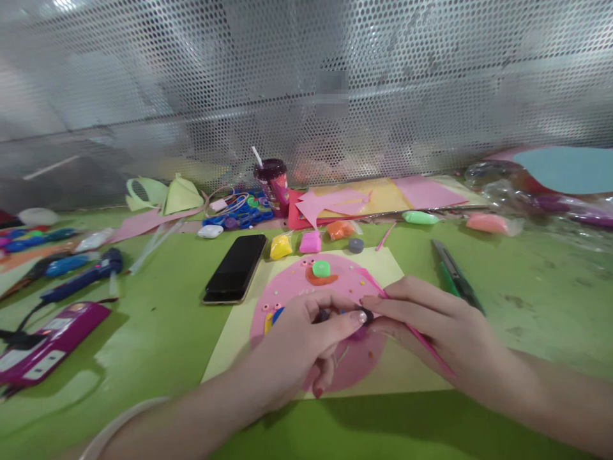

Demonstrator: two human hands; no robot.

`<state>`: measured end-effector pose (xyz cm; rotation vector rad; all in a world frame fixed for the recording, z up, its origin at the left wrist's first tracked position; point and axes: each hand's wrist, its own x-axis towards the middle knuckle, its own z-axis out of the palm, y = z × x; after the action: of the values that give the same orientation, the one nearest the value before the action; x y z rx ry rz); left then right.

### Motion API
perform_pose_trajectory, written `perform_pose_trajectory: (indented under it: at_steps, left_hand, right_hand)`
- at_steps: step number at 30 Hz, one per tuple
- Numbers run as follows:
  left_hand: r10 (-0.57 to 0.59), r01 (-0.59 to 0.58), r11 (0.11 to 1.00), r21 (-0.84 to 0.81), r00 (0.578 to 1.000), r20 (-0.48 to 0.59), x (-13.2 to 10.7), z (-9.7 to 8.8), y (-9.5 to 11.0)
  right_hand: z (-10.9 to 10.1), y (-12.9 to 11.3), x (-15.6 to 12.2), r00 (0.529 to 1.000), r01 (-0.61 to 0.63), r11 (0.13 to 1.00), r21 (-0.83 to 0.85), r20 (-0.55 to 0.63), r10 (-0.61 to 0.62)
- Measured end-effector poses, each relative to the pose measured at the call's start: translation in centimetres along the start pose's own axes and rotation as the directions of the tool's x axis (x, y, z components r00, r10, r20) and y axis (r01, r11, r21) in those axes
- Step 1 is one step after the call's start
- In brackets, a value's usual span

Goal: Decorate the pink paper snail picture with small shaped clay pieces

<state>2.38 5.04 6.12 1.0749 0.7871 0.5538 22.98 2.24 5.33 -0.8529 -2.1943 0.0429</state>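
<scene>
Over a pink paper disc (287,281) on a pale yellow sheet (230,348), my two hands come together. My left hand (311,329) pinches a small lump of black clay (366,315) between thumb and finger. The fingers of my right hand (435,313) are closed around a thin pink stick tool (433,354), their tips against the same lump. On the disc sit a green clay piece (321,269) above an orange curved shape (330,280), small eyes and coloured dots. My left hand partly hides blue and yellow pieces.
A black phone (236,268) lies left of the sheet, a green cutter knife (457,278) to the right. Behind are yellow (280,246), pink (311,242) and orange (341,230) clay packs and a lidded cup (272,185). A glue gun (86,275) and purple power strip (52,345) lie far left.
</scene>
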Motion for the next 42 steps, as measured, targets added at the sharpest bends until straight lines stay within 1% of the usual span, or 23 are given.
perform_pose_trajectory:
  at_steps: [3, 7, 12, 17, 22, 29, 34, 37, 42]
  left_hand:
    - [-0.01, 0.01, 1.0, -0.008, 1.0, -0.01, 0.0, 0.2, 0.2]
    - [-0.029, 0.028, 1.0, -0.012, 0.999, -0.038, 0.1, 0.5, 0.5]
    - [-0.036, 0.035, 0.998, -0.044, 0.999, -0.03, -0.1, 0.5, 0.5]
    - [-0.046, 0.044, 0.997, -0.07, 0.999, -0.028, -0.3, 0.6, 0.5]
    - [-0.039, 0.036, 0.995, -0.089, 0.999, -0.03, 0.0, 0.5, 0.3]
    - [-0.05, 0.046, 0.997, -0.067, 0.998, -0.047, 0.0, 0.5, 0.5]
    - [-0.05, 0.048, 0.996, -0.075, 0.998, -0.031, -0.1, 0.5, 0.5]
    - [-0.048, 0.044, 0.996, -0.079, 0.998, -0.045, -0.1, 0.4, 0.4]
    - [-0.063, 0.061, 0.995, -0.077, 0.997, -0.035, -0.1, 0.4, 0.4]
  right_hand:
    - [0.0, 0.1, -0.4, 1.0, -0.013, 0.999, 0.029, 0.023, 0.012]
    - [0.2, 0.4, -0.7, 1.0, -0.008, 1.0, 0.021, 0.006, 0.008]
    - [0.0, 0.3, -0.6, 1.0, -0.007, 0.999, 0.04, 0.015, 0.007]
    - [-0.2, 0.2, -0.4, 1.0, 0.008, 1.0, 0.026, 0.014, -0.008]
    - [-0.1, 0.3, -0.5, 1.0, 0.008, 1.0, 0.009, 0.006, -0.008]
    - [-0.1, 0.4, -0.3, 1.0, 0.012, 1.0, -0.029, 0.0, -0.012]
    - [-0.5, 0.0, -0.3, 1.0, 0.021, 0.999, -0.038, 0.001, -0.021]
    - [-0.7, -0.1, 0.0, 0.999, 0.033, 0.997, -0.065, -0.005, -0.033]
    - [-0.7, -0.1, 0.4, 0.999, 0.05, 0.996, -0.067, -0.009, -0.051]
